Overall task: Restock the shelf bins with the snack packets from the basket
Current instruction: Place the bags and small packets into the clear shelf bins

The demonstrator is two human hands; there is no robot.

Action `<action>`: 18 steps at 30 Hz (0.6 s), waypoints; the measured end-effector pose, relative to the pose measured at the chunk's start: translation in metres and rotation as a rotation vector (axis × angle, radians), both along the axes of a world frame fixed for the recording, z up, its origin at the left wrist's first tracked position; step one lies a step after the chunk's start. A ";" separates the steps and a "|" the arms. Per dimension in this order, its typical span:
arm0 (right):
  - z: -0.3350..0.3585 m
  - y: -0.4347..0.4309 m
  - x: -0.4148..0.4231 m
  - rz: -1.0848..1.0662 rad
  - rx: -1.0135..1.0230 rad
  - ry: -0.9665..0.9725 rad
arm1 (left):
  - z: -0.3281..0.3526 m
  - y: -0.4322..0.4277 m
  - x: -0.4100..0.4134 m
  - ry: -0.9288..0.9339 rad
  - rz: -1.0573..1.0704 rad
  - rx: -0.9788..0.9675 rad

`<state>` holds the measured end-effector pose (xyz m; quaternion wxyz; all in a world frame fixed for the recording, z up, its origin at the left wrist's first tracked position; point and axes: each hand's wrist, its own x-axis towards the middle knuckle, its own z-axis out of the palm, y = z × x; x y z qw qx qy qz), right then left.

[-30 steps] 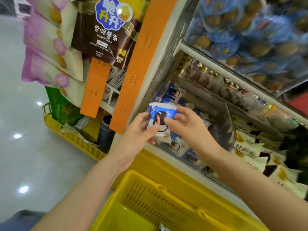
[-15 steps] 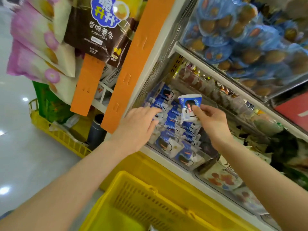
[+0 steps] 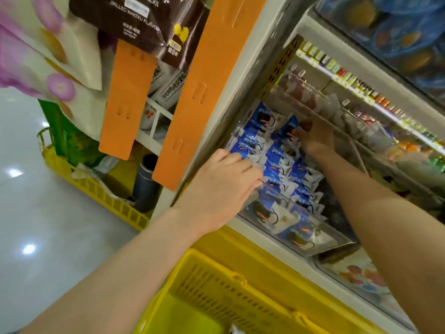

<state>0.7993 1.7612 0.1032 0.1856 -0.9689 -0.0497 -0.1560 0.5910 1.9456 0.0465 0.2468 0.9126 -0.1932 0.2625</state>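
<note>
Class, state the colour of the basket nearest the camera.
Yellow; the basket shows best in the head view.

Glossy pale floor shows bright light spots beside white shelf upright and orange strips.

Your white shelf carries 2 clear bins side by side: left bin packed with blue-and-white packets.

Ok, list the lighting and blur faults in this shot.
Head view: ceiling lights glare off the floor; the right hand sits in shelf shadow deep in the clear bin, its grip hard to read; the blue-wrapped snacks upper right and flowered bags upper left smear with blur; the left hand is evenly lit.
</note>
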 end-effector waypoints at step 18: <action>0.000 0.005 -0.014 0.128 -0.205 -0.033 | 0.002 0.000 0.000 0.003 0.025 0.056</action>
